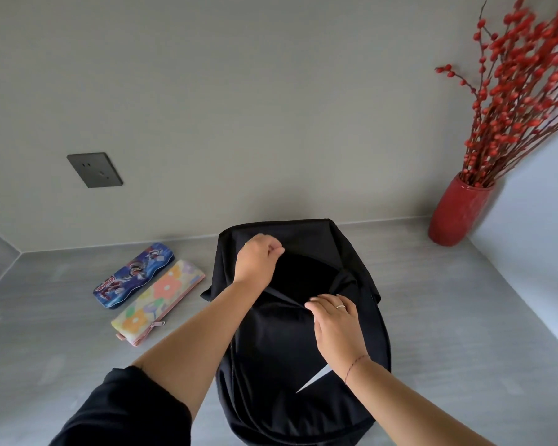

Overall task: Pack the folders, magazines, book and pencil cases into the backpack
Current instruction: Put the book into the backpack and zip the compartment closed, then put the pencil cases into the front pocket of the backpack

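A black backpack [281, 349] with a white mark on its front stands on the grey table [432, 300] in front of me. My left hand [258, 259] pinches the far edge of its top opening. My right hand [335, 320] grips the near edge of the opening, pulling the fabric toward me. The inside of the bag is dark and I cannot see what it holds. To the left lie two pencil cases side by side: a blue tin one with cartoon figures [132, 275] and a soft floral one with a pink zipper [158, 300].
A red vase [458, 210] with red berry branches stands in the far right corner. A dark wall socket [94, 169] sits on the grey wall at the left. A pale wall [535, 226] borders the table on the right.
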Tool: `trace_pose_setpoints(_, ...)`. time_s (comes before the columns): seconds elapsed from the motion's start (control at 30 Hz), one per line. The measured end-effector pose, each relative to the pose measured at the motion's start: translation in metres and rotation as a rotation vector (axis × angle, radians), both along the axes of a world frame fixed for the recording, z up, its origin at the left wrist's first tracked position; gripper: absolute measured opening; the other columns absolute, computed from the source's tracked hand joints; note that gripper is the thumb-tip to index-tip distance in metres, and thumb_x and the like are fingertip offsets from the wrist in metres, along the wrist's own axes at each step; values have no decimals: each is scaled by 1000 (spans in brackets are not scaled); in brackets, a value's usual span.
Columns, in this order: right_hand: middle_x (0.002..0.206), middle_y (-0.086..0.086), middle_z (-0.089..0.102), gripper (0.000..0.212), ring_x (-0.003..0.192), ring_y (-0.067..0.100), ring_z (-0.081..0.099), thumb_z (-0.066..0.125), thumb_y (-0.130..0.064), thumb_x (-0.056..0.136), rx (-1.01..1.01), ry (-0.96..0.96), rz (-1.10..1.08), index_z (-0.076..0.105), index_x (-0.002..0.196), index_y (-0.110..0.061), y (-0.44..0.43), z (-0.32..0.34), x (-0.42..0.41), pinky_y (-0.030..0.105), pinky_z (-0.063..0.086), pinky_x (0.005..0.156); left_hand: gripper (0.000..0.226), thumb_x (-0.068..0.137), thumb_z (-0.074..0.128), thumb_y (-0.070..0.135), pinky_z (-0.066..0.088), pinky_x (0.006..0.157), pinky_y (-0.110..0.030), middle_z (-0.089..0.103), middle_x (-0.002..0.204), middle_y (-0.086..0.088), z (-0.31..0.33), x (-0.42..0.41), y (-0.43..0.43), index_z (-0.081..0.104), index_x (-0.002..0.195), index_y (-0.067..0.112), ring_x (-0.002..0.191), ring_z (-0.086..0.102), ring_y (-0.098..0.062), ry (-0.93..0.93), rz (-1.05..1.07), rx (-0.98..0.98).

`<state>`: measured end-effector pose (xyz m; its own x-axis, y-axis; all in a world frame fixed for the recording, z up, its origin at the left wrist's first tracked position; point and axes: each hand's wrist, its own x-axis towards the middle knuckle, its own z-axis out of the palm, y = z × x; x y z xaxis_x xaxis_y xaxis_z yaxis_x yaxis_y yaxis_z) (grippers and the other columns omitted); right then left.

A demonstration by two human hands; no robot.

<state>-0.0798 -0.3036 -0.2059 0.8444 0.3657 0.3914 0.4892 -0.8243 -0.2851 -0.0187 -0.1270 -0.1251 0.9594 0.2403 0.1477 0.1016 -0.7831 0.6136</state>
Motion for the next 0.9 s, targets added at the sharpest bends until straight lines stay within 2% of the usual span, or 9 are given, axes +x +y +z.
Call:
trace_pose_setpoints(0.1,87,-13,70,40,90,9,66,80,-5,60,-3,-9,-19,69,93,-24,4,4,-3,27,33,95,12,91,59,22,42,71,-21,60,86,7,28,4,-4,67,94,13,78,54,-9,-73,8,-82)
trace_pose_setpoints(0.2,83,-14,70,37,88,9,65,79,-7,63,0,0,-34,69,93,-25,7,11,-5,27,40,95,12,91,60,22,44,69,-22,58,81,8,37,4,-6,67,94,13,75,54,-8,-100,11,-115)
trace_pose_setpoints(0.27,82,-13,69,35,88,10,65,78,-7,64,-9,12,-34,68,92,-25,6,12,-6,27,37,95,12,91,60,22,48,67,-25,56,78,10,35,1,-5,67,94,13,75,54,-9,-89,16,-124)
trace_pose_setpoints(0.33,83,-13,69,35,89,10,65,77,-6,64,-28,17,-38,68,93,-25,5,11,-5,27,31,96,11,90,61,22,45,67,-21,58,80,9,30,-2,-4,67,93,13,77,56,-10,-80,22,-100)
trace_pose_setpoints(0.5,103,-6,69,40,105,14,63,74,-4,67,-9,-41,-59,66,104,-18,7,16,-3,32,32,105,9,89,62,22,35,63,-7,62,96,5,22,-12,-4,67,95,16,81,55,-5,-62,-33,-78)
trace_pose_setpoints(0.6,115,1,66,41,110,22,61,73,-1,67,42,-63,-81,67,106,-14,25,31,-7,39,45,100,18,89,63,24,35,66,-5,62,100,5,20,-23,6,66,105,15,85,54,-4,-78,-56,-67)
trace_pose_setpoints(0.7,115,2,60,38,107,22,57,65,4,70,180,-11,-6,65,103,-15,65,43,-20,35,48,93,19,91,60,24,39,74,-13,63,103,2,12,-41,40,66,106,14,88,55,-7,-73,29,-82)
trace_pose_setpoints(0.8,116,1,57,35,108,15,53,52,4,75,351,83,140,62,104,-13,116,53,-31,26,46,97,19,93,55,25,47,79,-27,65,104,-2,2,-57,96,65,104,14,92,61,-18,1,200,-98)
trace_pose_setpoints(0.9,121,0,52,40,112,13,51,50,3,76,331,180,245,56,112,-14,167,47,-35,21,43,98,21,93,53,26,48,81,-32,67,105,-6,-12,-71,159,65,106,13,96,63,-24,72,325,-94)
